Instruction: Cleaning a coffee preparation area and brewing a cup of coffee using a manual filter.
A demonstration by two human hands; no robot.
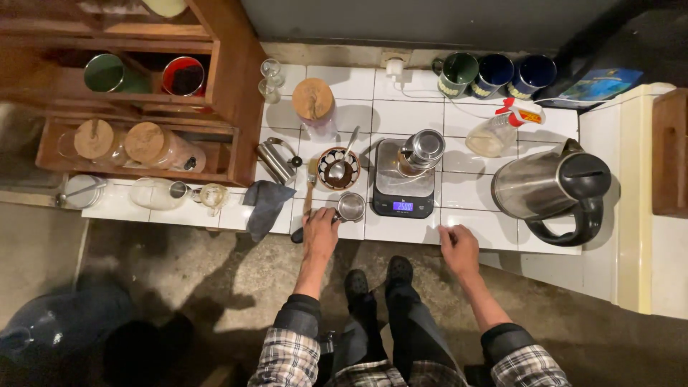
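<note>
My left hand (319, 231) grips the handle of a small metal cup (351, 206) at the front edge of the white tiled counter (480, 222). My right hand (459, 247) rests on the counter's front edge, holding nothing, fingers curled on the tile. Between them sits a black digital scale (403, 204) with a lit display, and a metal dripper on a glass vessel (421, 152) stands on it. A bowl of dark coffee grounds with a metal spoon (338, 170) lies just behind the cup. A wooden-handled brush (309, 188) lies beside the bowl.
A steel kettle (552, 188) with a black handle stands at the right. A spray bottle (502, 129), three dark mugs (494, 73), a cork-lidded jar (314, 104), a metal pitcher (276, 159) and a grey cloth (264, 204) surround the scale. A wooden shelf (143, 107) holds jars and tins at left.
</note>
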